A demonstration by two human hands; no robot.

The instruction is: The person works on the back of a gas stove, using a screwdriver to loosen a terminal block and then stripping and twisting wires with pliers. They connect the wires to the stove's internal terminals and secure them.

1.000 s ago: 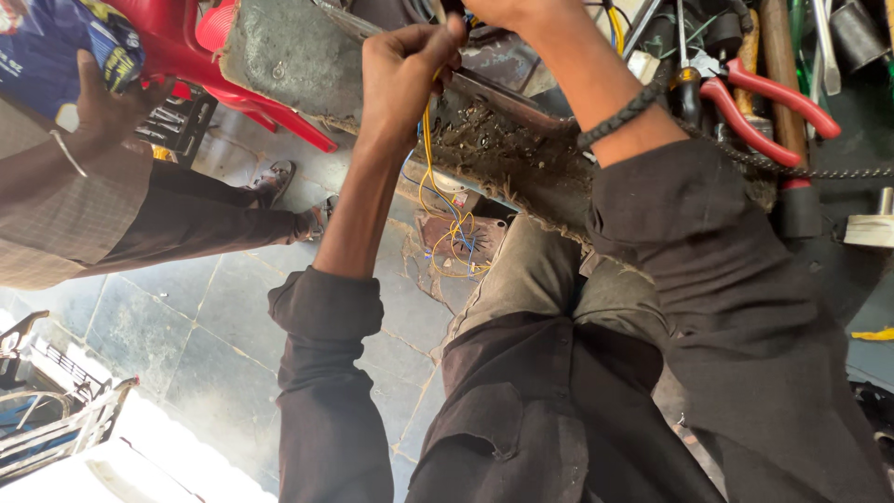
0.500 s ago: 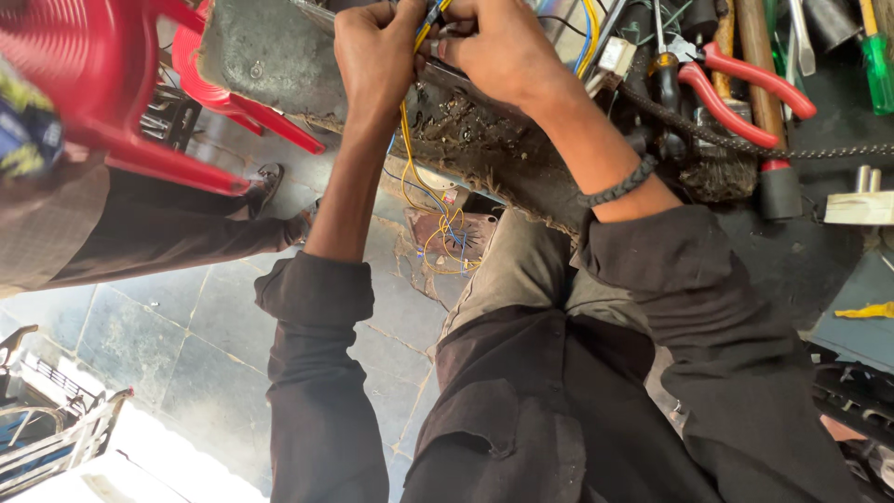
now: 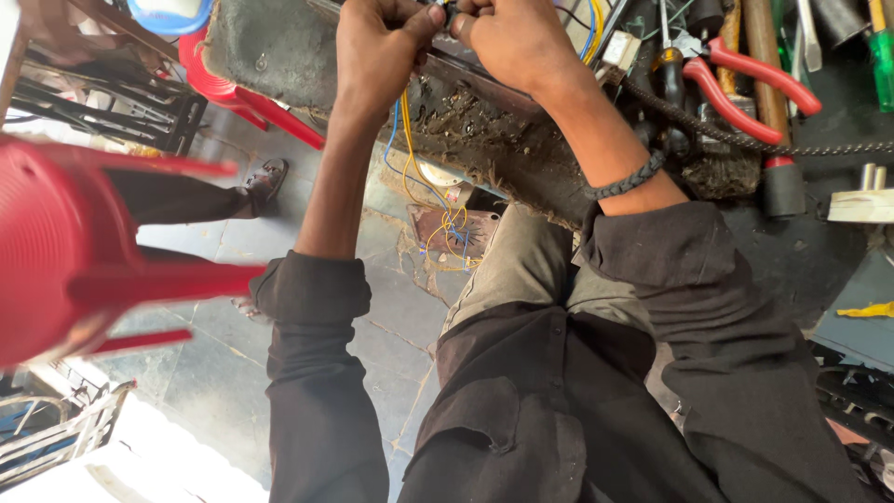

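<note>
My left hand [image 3: 372, 56] and my right hand [image 3: 512, 42] meet at the top edge of the view, fingertips pinched together on a small dark wire end [image 3: 445, 13]. Thin yellow and blue wires [image 3: 410, 140] hang down from my fingers along a grimy, rusted metal bench edge [image 3: 484, 130] to a small brown board [image 3: 456, 233] on the floor. A dark braided band [image 3: 633, 177] circles my right wrist. Both sleeves are dark and pushed up to the forearm.
Red-handled pliers [image 3: 745, 74], a chain [image 3: 745, 140], a green-handled screwdriver [image 3: 880, 51] and other tools lie on the bench at right. A blurred red plastic chair [image 3: 84, 261] fills the left side. Another person's sandalled foot [image 3: 265, 177] rests on the stone floor.
My hands have stayed together on the wires while rising toward the top of the view. The red chair has swung in much closer at the left.
</note>
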